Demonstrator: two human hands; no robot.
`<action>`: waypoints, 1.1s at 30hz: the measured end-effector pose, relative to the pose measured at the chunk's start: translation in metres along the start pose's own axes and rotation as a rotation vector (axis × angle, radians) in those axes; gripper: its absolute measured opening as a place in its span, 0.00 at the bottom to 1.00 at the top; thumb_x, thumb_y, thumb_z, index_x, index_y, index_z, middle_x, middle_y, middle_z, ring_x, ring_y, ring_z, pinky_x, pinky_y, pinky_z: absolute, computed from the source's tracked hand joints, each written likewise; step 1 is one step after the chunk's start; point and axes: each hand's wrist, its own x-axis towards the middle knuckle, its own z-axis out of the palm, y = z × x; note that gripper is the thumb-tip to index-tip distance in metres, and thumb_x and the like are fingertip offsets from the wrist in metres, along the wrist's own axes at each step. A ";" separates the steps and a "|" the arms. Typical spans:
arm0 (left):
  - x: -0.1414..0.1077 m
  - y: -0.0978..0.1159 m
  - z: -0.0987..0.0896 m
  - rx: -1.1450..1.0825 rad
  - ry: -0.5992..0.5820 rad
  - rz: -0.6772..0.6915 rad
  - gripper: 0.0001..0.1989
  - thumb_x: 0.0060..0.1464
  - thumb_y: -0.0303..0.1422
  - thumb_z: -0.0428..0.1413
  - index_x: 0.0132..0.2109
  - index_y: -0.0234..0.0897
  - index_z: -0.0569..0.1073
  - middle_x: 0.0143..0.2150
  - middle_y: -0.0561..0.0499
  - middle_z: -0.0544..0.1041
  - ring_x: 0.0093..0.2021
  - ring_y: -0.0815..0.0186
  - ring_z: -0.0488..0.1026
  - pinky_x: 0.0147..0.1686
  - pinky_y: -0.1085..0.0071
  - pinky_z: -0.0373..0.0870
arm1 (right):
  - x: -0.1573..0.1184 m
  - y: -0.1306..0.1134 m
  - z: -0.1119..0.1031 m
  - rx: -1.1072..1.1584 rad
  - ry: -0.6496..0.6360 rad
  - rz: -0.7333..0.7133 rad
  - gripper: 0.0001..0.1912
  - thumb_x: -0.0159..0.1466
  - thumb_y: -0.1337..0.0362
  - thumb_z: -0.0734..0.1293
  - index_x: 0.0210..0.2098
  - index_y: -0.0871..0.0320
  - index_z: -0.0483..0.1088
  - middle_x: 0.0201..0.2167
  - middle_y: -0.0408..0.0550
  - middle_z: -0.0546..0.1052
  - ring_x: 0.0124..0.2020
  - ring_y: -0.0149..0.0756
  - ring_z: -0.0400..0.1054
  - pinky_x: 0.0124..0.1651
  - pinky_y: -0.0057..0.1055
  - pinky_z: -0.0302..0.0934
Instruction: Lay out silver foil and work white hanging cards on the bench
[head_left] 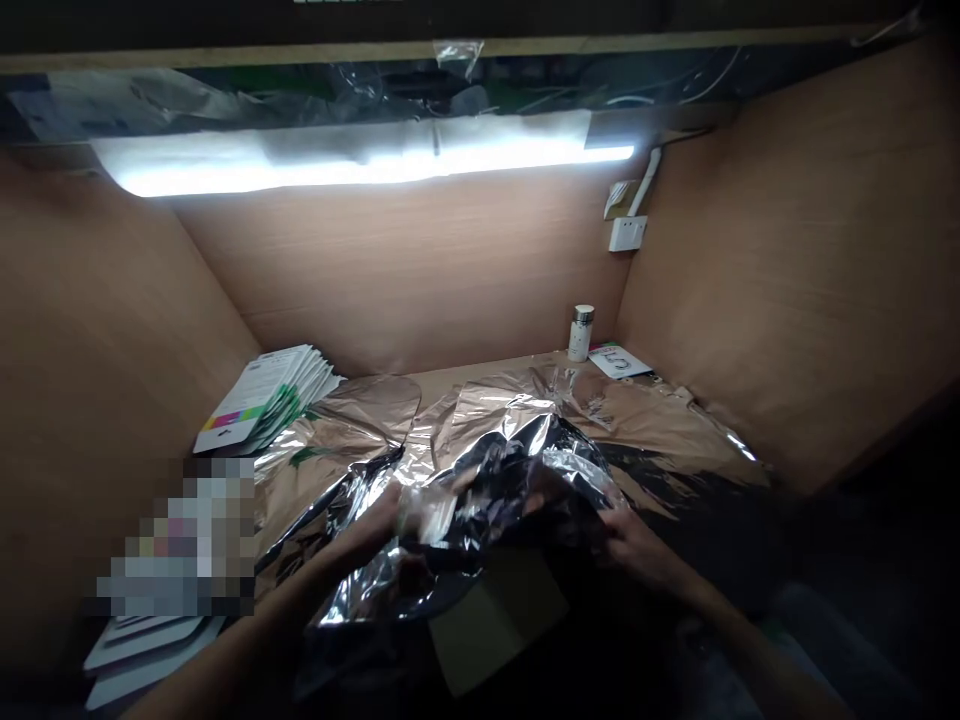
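A crumpled sheet of glossy dark film (517,480), like shiny plastic or foil, bunches up between my two hands. At its left side my left hand (384,515) grips the film; the fingers are partly smeared by motion, beside a blurred whitish patch I cannot make out. My right hand (628,538) is closed on the film's right edge, thumb and fingers together. Below the film, in shadow, shows a dull yellowish flat piece (499,620). More shiny clear film (360,410) lies spread over the table beneath.
Several printed cards (262,395) are fanned at the left, with more white cards (150,640) stacked nearer. A white bottle with a metallic cap (580,335) stands at the back right beside a marked card (619,361). Wooden panels enclose three sides; a lit tube (375,172) hangs above.
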 end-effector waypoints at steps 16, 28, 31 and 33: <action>0.043 -0.012 0.050 -0.360 0.147 0.070 0.30 0.57 0.45 0.64 0.57 0.30 0.65 0.45 0.44 0.74 0.38 0.68 0.72 0.41 0.71 0.69 | 0.071 0.027 -0.013 0.110 0.087 0.283 0.15 0.66 0.64 0.59 0.35 0.69 0.74 0.32 0.55 0.78 0.32 0.37 0.73 0.35 0.28 0.62; 0.003 0.024 0.088 1.261 0.698 0.327 0.26 0.68 0.36 0.44 0.69 0.37 0.68 0.70 0.38 0.58 0.68 0.47 0.56 0.64 0.49 0.57 | 0.045 -0.033 0.010 -0.993 0.439 0.017 0.37 0.64 0.70 0.64 0.70 0.76 0.56 0.57 0.72 0.69 0.55 0.62 0.64 0.55 0.54 0.58; 0.030 0.023 0.101 1.326 0.476 0.257 0.31 0.69 0.43 0.44 0.74 0.40 0.61 0.75 0.47 0.50 0.75 0.47 0.44 0.71 0.46 0.40 | 0.059 -0.053 0.032 -1.094 0.500 -0.203 0.36 0.68 0.62 0.64 0.73 0.63 0.56 0.71 0.63 0.55 0.70 0.62 0.48 0.68 0.61 0.42; 0.048 0.009 0.102 1.349 0.375 0.130 0.33 0.69 0.48 0.42 0.75 0.42 0.58 0.76 0.48 0.48 0.75 0.43 0.40 0.70 0.42 0.35 | 0.069 -0.050 0.047 -1.036 0.366 -0.283 0.33 0.73 0.52 0.60 0.74 0.53 0.54 0.74 0.54 0.49 0.74 0.56 0.42 0.71 0.59 0.37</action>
